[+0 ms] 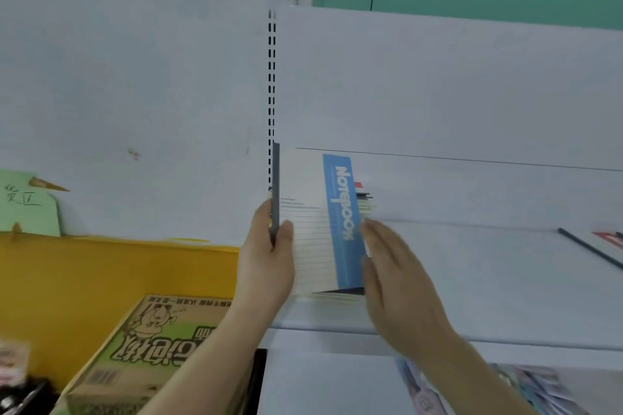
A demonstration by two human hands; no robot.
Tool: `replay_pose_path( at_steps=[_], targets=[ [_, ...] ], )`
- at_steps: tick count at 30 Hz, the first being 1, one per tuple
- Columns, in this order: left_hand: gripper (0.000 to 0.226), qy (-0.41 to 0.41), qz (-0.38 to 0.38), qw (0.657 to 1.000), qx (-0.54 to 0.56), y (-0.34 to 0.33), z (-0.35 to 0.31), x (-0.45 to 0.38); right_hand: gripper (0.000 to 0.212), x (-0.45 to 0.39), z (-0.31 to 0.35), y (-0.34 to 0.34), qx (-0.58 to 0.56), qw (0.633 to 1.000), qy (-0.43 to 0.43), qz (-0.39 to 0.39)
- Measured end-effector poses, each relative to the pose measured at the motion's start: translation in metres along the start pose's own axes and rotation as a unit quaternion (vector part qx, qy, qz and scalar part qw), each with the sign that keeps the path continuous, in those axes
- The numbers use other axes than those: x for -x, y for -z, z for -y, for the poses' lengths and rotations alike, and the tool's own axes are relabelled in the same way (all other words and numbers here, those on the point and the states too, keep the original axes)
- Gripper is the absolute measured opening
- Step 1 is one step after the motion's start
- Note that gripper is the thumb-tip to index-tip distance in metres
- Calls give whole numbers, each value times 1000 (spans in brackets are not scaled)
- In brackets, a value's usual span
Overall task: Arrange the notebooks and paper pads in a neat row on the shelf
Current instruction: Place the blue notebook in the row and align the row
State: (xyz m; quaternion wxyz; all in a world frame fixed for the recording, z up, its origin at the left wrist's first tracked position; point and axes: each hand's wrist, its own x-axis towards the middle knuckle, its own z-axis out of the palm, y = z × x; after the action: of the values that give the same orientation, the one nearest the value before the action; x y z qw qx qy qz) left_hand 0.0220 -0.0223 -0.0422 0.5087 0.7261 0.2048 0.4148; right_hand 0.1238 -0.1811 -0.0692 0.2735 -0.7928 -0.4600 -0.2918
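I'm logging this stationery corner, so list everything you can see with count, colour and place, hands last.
White metal shelf: one, white, centre and right.
Stack of notebooks, blue-banded lined cover on top: one stack, count unclear, shelf's left end.
Dark thin rod: one, shelf's far right.
Printed cardboard box: one, brown and green, lower left.
Yellow panel: one, left.
Green paper sign: one, far left.
Left hand: grips the stack's left edge.
Right hand: flat against the stack's right edge.

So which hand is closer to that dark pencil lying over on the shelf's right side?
Right. The right hand lies flat against the notebook stack's right edge, on the pencil's side. The left hand holds the stack's left edge, farther away.
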Motion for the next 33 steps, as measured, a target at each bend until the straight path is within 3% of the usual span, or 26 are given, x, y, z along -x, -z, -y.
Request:
replay_pose_path(
  at_steps=[1,3,5,7,11,14,17,21,24,29,33],
  targets=[
    [33,-1,-3,1000,-5,6,3,-1,51,-7,-9,0,15,999,-33,9],
    [35,-4,-10,1000,-25,18,8,-4,54,-17,-24,-5,43,990,-81,103],
    [36,-5,-8,999,-46,27,12,-6,61,-23,-35,-14,53,973,-77,209],
    [37,1,0,998,-58,33,16,-8,66,-27,-40,-22,75,963,-38,255],
    [34,20,-9,998,-51,40,17,-10,42,-35,-36,-14,90,976,16,198],
    [35,20,-29,999,-42,44,13,-11,43,-44,-34,5,121,978,-11,168],
    [37,15,-46,999,-23,49,5,-12,42,-48,-33,24,118,989,-45,81],
    [40,30,-27,999,26,46,-1,-9,35,-38,-16,37,16,994,-95,-59],
    [39,33,-6,997,63,33,-5,-3,26,-27,12,36,6,990,-68,-127],
    [35,47,56,986,151,2,-15,9,39,-3,58,-1,52,993,-1,-101],
    [37,4,86,986,144,-10,-18,18,56,9,63,-18,18,999,5,33]
  ],
)
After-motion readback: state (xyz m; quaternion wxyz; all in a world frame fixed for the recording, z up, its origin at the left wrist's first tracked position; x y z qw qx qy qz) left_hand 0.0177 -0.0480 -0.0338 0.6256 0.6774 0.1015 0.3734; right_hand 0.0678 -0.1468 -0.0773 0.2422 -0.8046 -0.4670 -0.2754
